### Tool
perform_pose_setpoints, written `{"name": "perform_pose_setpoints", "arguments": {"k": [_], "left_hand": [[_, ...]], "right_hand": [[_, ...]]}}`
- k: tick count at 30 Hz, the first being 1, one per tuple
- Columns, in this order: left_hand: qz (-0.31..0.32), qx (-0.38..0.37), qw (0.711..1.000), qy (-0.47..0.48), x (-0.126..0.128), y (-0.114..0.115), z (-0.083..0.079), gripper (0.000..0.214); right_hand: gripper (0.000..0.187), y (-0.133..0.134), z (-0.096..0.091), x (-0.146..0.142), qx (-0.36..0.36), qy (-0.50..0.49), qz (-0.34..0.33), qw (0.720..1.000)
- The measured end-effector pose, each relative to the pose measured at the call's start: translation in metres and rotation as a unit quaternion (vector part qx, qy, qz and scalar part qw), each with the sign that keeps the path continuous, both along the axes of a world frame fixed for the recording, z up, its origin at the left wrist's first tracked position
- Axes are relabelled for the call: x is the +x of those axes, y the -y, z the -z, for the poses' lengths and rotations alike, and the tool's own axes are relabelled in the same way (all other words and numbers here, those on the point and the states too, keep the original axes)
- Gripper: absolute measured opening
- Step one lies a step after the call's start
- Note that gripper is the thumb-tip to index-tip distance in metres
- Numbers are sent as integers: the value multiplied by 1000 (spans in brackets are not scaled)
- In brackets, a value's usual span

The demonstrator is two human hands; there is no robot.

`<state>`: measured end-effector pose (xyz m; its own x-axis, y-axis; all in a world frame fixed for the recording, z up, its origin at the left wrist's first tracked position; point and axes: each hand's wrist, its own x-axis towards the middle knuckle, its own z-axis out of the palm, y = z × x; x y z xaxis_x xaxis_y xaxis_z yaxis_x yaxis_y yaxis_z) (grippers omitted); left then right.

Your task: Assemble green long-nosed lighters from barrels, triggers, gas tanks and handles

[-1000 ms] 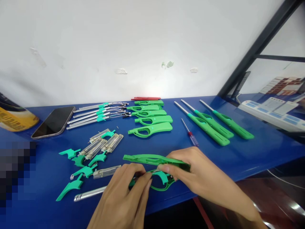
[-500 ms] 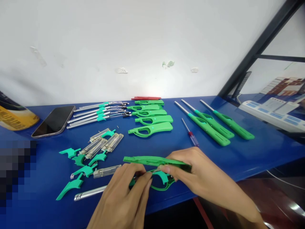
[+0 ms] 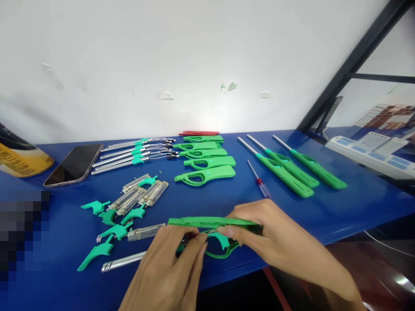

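My right hand (image 3: 259,229) grips a green lighter handle shell (image 3: 201,222), tilted over another green handle half (image 3: 220,255) near the table's front edge. Between the two halves shows a teal trigger (image 3: 223,241). With fingers pinched together, my left hand (image 3: 171,263) holds the lighter's front end, where a metal tube (image 3: 123,261) runs out to the left. What lies right under the left fingertips is hidden. Left of that hand are loose teal triggers (image 3: 96,254) and several clear fuel tanks (image 3: 145,232).
Metal tubes with wires (image 3: 123,160) lie at the back left beside a phone (image 3: 74,164) and a yellow can (image 3: 22,155). Green handle shells (image 3: 214,173) are lined up in the middle. A screwdriver (image 3: 263,188) and assembled lighters (image 3: 288,175) lie to the right.
The upper green shell has come down slightly toward the lower half, its left end lower now. Both hands keep nearly the same position.
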<state>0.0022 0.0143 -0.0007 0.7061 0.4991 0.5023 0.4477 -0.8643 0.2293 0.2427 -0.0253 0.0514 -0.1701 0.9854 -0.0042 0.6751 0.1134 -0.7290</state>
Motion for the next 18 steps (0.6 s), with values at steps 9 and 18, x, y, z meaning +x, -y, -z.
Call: {"name": "perform_pose_setpoints", "arguments": {"k": [9, 18], "left_hand": [[-3, 1, 1000, 8, 1, 0, 0, 30], [-5, 15, 1000, 14, 2, -1, -2, 30]], "right_hand": [[43, -1, 1, 1, 2, 1, -5, 1000], [38, 0, -3, 1, -3, -7, -12, 1000]]}}
